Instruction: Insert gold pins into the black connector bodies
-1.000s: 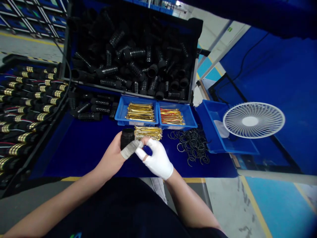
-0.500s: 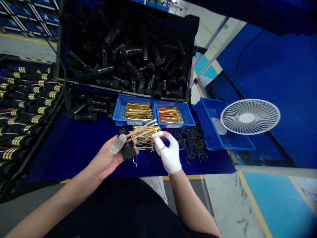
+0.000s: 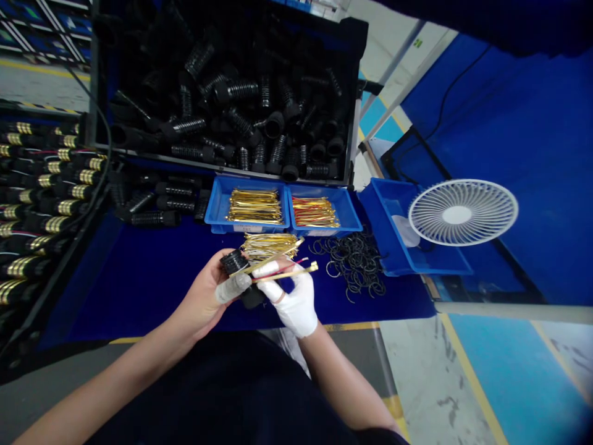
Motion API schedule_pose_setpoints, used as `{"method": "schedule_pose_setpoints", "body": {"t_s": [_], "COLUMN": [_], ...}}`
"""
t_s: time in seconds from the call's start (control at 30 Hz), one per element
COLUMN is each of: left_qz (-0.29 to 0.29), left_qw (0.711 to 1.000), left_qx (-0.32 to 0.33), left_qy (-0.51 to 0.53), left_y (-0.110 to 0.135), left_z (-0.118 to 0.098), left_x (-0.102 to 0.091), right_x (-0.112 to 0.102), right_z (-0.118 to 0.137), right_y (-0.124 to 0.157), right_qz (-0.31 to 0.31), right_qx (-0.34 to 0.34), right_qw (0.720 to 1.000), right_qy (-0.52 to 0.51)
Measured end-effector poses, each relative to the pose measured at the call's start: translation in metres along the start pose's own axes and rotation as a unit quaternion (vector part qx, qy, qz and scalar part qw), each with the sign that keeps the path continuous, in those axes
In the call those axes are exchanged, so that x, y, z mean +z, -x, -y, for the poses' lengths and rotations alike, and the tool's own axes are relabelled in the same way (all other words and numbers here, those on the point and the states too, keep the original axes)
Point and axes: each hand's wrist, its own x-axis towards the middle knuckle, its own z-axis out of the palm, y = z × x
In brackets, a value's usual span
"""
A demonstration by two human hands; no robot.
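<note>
Black ribbed connector sits gripped in our curled left hand, just below the blue tray, while our gloved right hand pinches gold-tipped wires, their long axis lying nearly level and pointing leftward toward the connector.

Left hand curled, gloved right hand pinching beside it

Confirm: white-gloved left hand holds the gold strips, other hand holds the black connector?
No: the white-gloved hand is the right one, not the left. It holds the gold strips, and the other hand holds the black connector. The head view shows it.
</note>
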Motion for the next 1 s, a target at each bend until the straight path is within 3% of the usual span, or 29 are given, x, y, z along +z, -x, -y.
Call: {"method": "schedule_pose_setpoints", "body": {"t_s": [0.13, 0.37, 0.47, 0.57, 0.67, 0.8, 1.0], "left_qz": [0.013, 0.034, 0.074, 0.086, 0.07, 0.069, 0.078], "left_qw": [1.0, 0.999, 0.995, 0.992, 0.994, 0.996, 0.994], "left_qx": [-0.023, -0.039, -0.066, -0.078, -0.078, -0.058, -0.041], "left_qy": [0.011, 0.01, 0.029, 0.044, 0.019, 0.013, -0.059], "left_y": [0.001, 0.002, -0.002, -0.006, -0.006, -0.003, -0.007], "left_z": [0.005, 0.007, 0.006, 0.004, 0.0, 0.001, 0.024], "left_x": [0.003, 0.004, 0.003, 0.0, -0.001, 0.0, -0.003], "right_x": [-0.002, 0.001, -0.001, -0.007, -0.017, -0.026, -0.018], "right_z": [0.001, -0.013, -0.013, -0.005, 0.004, 0.004, -0.005], "right_y": [0.001, -0.001, -0.003, -0.004, -0.006, -0.009, 0.003], "right_qz": [0.007, -0.072, -0.056, 0.018, 0.069, 0.05, 0.038], "right_qx": [-0.022, 0.005, -0.062, -0.108, -0.084, -0.015, 0.01], "right_qw": [0.999, 0.995, 0.983, 0.965, 0.966, 0.976, 0.981], "right_qy": [0.025, 0.061, 0.166, 0.239, 0.233, 0.213, 0.192]}}
